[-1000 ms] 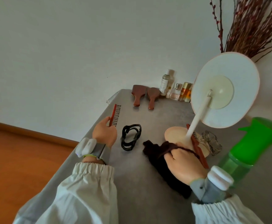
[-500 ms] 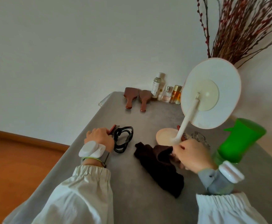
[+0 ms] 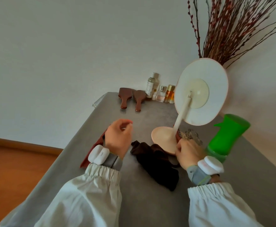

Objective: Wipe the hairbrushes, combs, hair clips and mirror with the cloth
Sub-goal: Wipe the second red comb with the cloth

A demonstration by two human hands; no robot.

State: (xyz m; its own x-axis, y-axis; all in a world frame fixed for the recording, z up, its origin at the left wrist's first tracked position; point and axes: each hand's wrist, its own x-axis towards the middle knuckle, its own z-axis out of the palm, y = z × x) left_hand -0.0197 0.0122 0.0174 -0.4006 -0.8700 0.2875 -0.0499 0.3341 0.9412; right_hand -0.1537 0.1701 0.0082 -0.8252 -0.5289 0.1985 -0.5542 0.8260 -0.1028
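The left hand (image 3: 119,138) hovers loosely curled and holds nothing, the red comb (image 3: 94,149) lying under its wrist on the surface (image 3: 142,210). The right hand (image 3: 187,152) reaches beside the mirror (image 3: 199,92) base; whether it grips anything is unclear. The brown cloth (image 3: 155,163) lies between both hands, within easy reach.

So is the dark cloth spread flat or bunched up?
Bunched: the dark cloth lies crumpled in folds on the table, beside the mirror base.

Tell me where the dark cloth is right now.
In the head view the dark brown cloth lies crumpled on the grey table, between the two hands, its far end against the mirror's base by the right hand.
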